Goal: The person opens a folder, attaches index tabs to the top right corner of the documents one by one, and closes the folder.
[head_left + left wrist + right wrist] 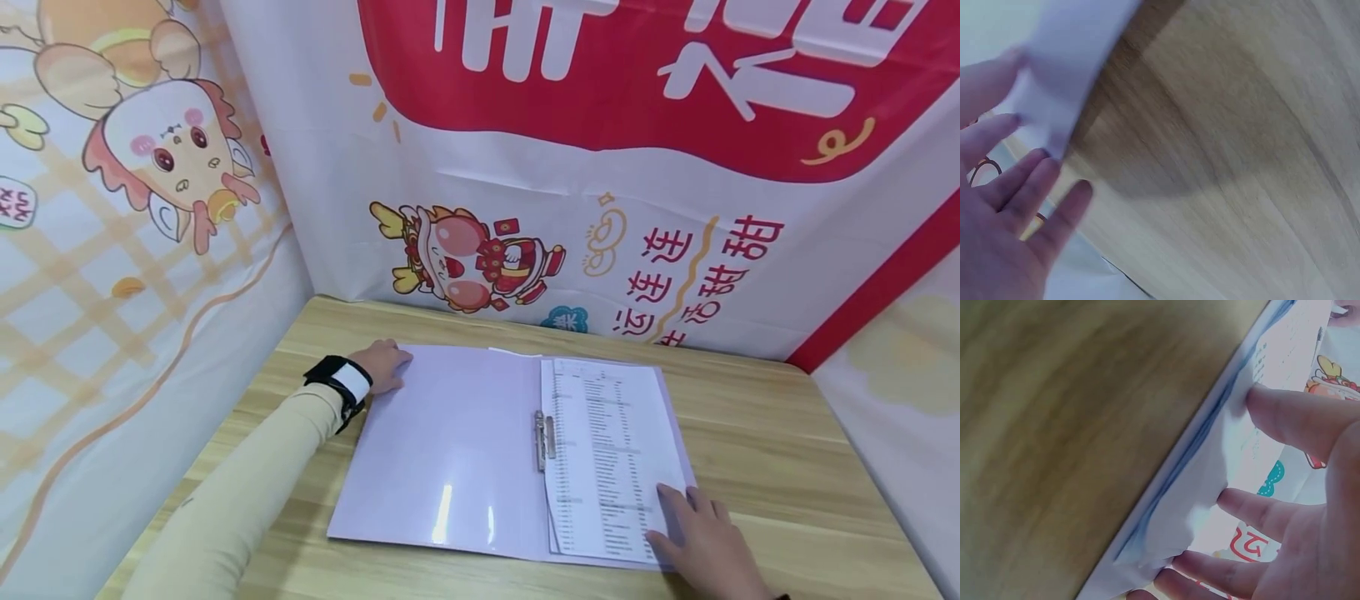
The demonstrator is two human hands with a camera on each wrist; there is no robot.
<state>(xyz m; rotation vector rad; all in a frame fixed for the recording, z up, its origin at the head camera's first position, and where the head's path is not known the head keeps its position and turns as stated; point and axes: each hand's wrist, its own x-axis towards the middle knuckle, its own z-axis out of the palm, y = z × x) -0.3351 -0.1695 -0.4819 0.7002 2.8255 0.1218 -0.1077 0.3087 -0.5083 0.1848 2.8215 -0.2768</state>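
Head view: wood-grain surface [787,467] beneath everything, plenty of it bare to the right. Folder [513,454] lies spread across the middle of it, glossy pale lilac. Left cover [442,442] bare inside; left wrist view shows its edge apparently slightly raised, shadow below. Printed sheets [607,467] rest on the right half, lower-left edges a little uneven; right wrist view has the outer edge bowed.

Left hand [381,367] at the cover's far corner: grip loose, fingers spread and touching, no firm pinch visible. Right hand [708,542] at the near outer corner: grip wide, thumb on the sheets, fingers along the edge.

Smallest item, metal clip [545,442], sits at the spine beside the sheets; cannot tell whether it pins them.

Handling, my judgement: light contact at both corners suits this thin cover. Steady the sheets with a flat right thumb, square the uneven edges before moving the cover, swing it from the corner without bending, and avoid dragging paper against the clip.
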